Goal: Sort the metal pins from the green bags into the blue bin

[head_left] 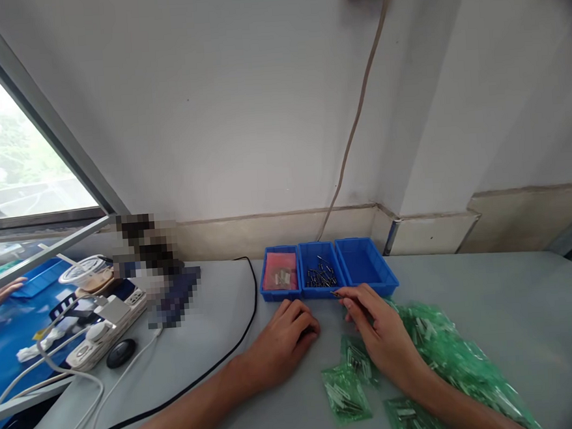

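My right hand pinches a small dark metal piece between thumb and forefinger. It hovers just in front of the middle blue bin, where several dark metal pieces lie loose. Resting on the table, my left hand has its fingers loosely bent, with a gap between thumb and forefinger and nothing seen in it. Beneath my right hand lie a green plastic packet and another green packet, both with slim metal parts inside. A third packet is partly hidden by my right forearm.
A left blue bin holds a pink packet; a right blue bin adjoins the middle one. Green packets pile up at right. A black cable, a mouse and a power strip are left. Another person's hand shows far left.
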The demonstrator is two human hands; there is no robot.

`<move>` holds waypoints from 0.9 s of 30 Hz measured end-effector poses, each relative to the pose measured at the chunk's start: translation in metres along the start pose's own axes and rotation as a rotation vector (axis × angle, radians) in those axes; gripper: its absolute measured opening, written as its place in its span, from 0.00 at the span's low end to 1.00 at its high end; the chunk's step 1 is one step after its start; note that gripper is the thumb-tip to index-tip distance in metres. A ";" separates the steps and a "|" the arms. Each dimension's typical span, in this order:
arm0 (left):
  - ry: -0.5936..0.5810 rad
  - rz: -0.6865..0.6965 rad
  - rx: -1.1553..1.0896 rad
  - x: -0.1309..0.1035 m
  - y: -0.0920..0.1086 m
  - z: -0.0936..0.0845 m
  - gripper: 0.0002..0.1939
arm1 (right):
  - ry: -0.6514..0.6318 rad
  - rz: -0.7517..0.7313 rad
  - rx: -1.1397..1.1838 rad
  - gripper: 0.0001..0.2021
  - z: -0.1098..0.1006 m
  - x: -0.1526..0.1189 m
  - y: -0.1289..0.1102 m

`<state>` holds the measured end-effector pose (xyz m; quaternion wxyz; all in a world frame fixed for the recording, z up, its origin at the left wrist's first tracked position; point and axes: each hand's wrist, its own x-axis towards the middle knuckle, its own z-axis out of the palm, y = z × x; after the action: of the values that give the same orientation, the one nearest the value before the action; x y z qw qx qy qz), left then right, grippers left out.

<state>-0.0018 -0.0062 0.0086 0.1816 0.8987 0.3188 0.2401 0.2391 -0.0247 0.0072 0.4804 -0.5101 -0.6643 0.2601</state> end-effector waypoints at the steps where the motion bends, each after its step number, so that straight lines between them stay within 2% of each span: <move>1: -0.005 -0.002 0.002 0.000 0.000 0.000 0.07 | 0.010 0.010 0.012 0.15 0.000 0.000 0.000; 7: -0.022 -0.025 0.003 -0.001 0.000 -0.001 0.05 | 0.040 0.065 0.022 0.18 0.001 -0.002 -0.003; 27: -0.039 -0.029 0.013 0.000 0.001 -0.002 0.04 | 0.020 0.078 0.021 0.18 0.000 -0.003 -0.002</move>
<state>-0.0025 -0.0062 0.0108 0.1856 0.8995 0.3300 0.2180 0.2381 -0.0282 0.0078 0.4817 -0.5332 -0.6363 0.2807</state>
